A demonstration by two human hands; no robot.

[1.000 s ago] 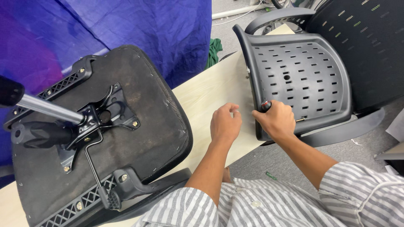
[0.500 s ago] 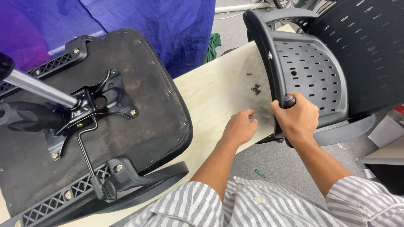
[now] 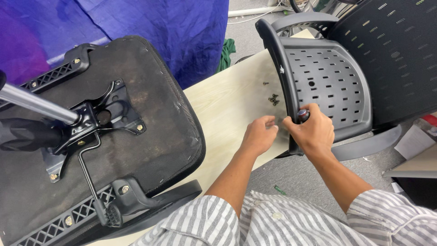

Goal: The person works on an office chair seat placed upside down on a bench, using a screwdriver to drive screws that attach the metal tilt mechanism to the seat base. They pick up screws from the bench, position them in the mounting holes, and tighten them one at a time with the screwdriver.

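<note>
Backrest [image 3: 332, 86] stands on edge at the desk [image 3: 227, 105] end, its rim running away from the person. Right hand [image 3: 314, 132] is fisted on a screwdriver [image 3: 302, 114] against the rim. Left hand [image 3: 260, 135], just left of the rim, pinches fingertips together; contents unclear. Screws [image 3: 273, 98] lie beyond it, nearer the left hand.

Two hands, the left hand [image 3: 259, 135] and right hand [image 3: 313, 131], worked beside one perforated black backrest [image 3: 327, 86]. One upturned chair seat [image 3: 91, 136] lay left of the backrest; about five small screws [image 3: 273, 98] sat just left of it.
</note>
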